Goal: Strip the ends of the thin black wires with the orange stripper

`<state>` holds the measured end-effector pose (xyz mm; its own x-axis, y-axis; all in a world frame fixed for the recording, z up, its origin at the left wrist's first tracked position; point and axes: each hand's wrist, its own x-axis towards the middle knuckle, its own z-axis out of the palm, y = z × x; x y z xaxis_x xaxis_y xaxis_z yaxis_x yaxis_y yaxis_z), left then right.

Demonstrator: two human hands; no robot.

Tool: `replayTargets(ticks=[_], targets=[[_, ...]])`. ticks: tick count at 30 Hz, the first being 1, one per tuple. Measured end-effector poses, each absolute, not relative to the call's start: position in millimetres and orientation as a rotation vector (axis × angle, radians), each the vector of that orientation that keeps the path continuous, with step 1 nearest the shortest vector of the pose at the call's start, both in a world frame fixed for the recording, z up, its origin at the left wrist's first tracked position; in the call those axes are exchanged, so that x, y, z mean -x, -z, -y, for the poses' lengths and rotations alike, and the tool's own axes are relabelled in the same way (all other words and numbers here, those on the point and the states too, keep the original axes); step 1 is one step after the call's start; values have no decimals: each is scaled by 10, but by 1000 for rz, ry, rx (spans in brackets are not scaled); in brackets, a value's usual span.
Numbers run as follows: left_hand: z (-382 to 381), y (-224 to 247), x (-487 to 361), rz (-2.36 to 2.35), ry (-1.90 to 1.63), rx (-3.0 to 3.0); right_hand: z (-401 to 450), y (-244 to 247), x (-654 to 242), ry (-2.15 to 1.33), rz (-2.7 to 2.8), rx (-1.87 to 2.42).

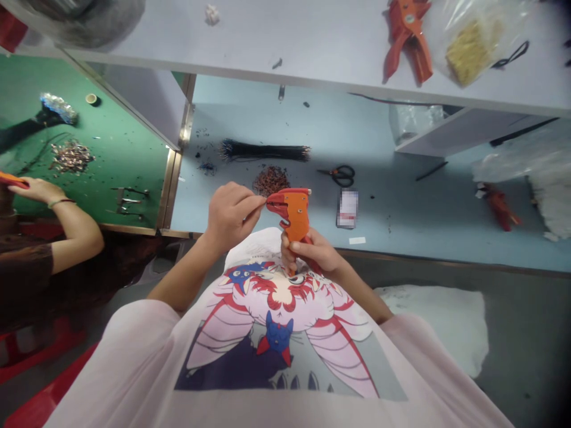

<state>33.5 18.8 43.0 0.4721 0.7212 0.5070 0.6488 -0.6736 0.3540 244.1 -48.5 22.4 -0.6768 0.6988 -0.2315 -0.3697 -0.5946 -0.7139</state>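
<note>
My right hand [312, 249] is wrapped round the grip of an orange and red wire stripper tool [296, 215], held upright in front of my chest. At the tool's red jaw, on its left side, the fingertips of my left hand [234, 215] are pinched together. What those fingertips hold is too small to make out. Just behind the tool lies a pile of small copper-coloured pieces [271, 180] on the blue table. Beyond it rests a bundle of black wires [267, 151].
Black scissors [341, 175] and a phone-like object [347, 208] lie right of the tool. A shelf [312, 53] crosses the back, bearing orange pliers [408, 41]. At the left, another person's arm [74, 229] reaches over a green table [107, 137].
</note>
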Motion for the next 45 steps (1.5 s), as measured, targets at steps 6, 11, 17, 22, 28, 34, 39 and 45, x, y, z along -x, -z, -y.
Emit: replayTargets(ticks=[6, 11, 17, 22, 28, 34, 39, 45], targets=[[-198, -435, -293, -1162, -886, -2707, 495, -226, -2411, -2197, 942, 730], [-209, -496, -269, -1116, -787, -2876, 512, -274, -2397, -2117, 1073, 833], [-213, -577, -249, -1016, -737, -2969, 533, -361, -2417, -2039, 1206, 945], [-206, -571, -257, -996, -838, -2886, 521, -348, -2425, -2080, 1174, 808], [-187, -523, -293, -1091, -908, -2606, 525, -287, -2409, -2153, 973, 747], [-202, -523, -289, -1024, -846, -2435, 477, -321, -2497, -2232, 934, 699], [-215, -522, -285, -1020, -836, -2404, 463, -313, -2520, -2246, 978, 689], [-221, -527, -250, -1020, -855, -2396, 471, -285, -2516, -2260, 931, 679]])
